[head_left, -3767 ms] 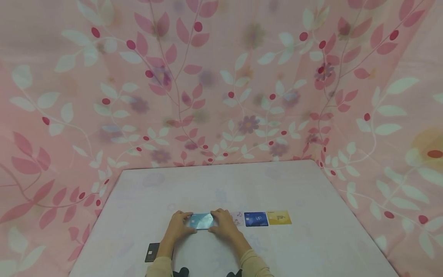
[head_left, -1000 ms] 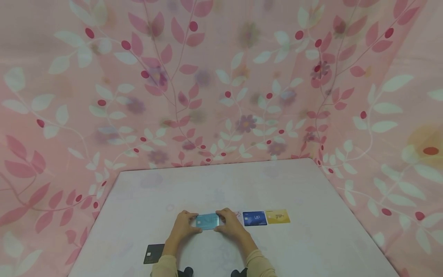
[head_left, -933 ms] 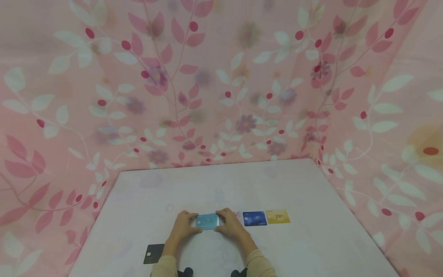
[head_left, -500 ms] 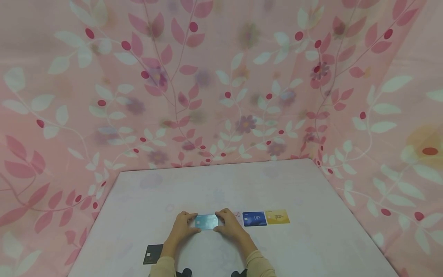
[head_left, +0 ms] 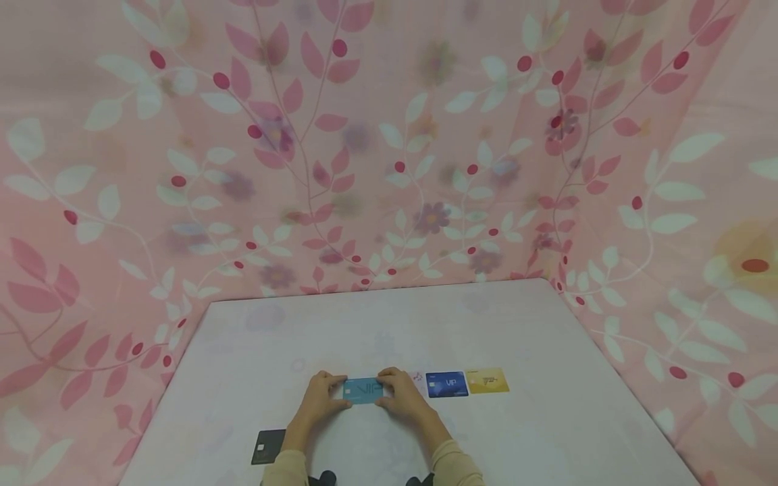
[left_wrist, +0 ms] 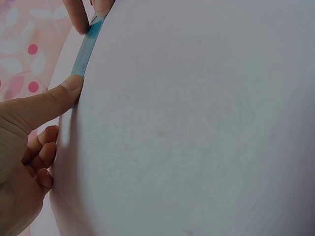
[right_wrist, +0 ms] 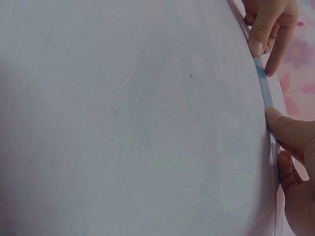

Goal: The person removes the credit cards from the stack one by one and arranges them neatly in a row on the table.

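Observation:
A light-blue VIP card (head_left: 362,391) with a chip faces the head camera between my two hands, close over the white table. My left hand (head_left: 321,395) grips its left end, thumb at the near corner and index finger at the far corner. On the other end my right hand (head_left: 402,393) holds the card the same way. Seen nearly edge-on in the left wrist view, the card (left_wrist: 87,49) shows as a thin blue strip with a thumb on it. The right wrist view also shows the card (right_wrist: 264,87) as a strip between both hands.
Right of my right hand, a pale pink flowered card (head_left: 418,379), partly hidden by the hand, a dark-blue VIP card (head_left: 446,384) and a gold card (head_left: 487,381) lie in a row. A black card (head_left: 267,447) lies beside my left forearm. Pink floral cloth surrounds the white table (head_left: 547,418).
Over the earlier frames both hands have shifted slightly right with the light-blue card. Its tilt has varied a little; the glare has gone and its VIP letters now show darkly. The other cards stay put.

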`<state>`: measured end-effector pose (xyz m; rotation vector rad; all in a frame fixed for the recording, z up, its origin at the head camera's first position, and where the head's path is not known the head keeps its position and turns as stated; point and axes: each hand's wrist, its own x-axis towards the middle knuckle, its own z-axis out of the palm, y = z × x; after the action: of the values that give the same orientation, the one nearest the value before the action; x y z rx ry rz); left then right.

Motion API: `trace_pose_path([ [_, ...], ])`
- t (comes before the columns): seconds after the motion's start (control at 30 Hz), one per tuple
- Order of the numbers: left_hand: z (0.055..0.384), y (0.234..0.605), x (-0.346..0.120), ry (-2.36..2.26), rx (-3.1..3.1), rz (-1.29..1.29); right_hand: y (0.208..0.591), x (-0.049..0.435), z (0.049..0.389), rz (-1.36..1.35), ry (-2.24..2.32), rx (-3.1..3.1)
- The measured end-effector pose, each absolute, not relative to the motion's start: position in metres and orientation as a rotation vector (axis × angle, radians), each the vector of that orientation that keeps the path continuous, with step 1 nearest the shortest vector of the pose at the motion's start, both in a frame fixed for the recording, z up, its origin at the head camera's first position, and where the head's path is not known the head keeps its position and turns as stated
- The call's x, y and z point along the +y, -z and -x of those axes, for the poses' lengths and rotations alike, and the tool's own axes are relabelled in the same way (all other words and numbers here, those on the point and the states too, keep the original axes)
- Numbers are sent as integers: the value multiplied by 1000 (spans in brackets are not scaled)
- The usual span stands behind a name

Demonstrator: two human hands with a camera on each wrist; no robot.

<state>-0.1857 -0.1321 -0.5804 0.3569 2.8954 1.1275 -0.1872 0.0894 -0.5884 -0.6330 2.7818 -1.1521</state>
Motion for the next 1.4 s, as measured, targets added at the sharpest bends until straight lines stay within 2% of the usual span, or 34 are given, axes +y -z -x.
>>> trace_pose_path([
  [0.6,186,581,-135,-1135,2870,-347,590,88,185,701,1204,2822],
  [1.4,185,580,-137,-1148,2863,-378,589,88,185,631,1217,2799],
])
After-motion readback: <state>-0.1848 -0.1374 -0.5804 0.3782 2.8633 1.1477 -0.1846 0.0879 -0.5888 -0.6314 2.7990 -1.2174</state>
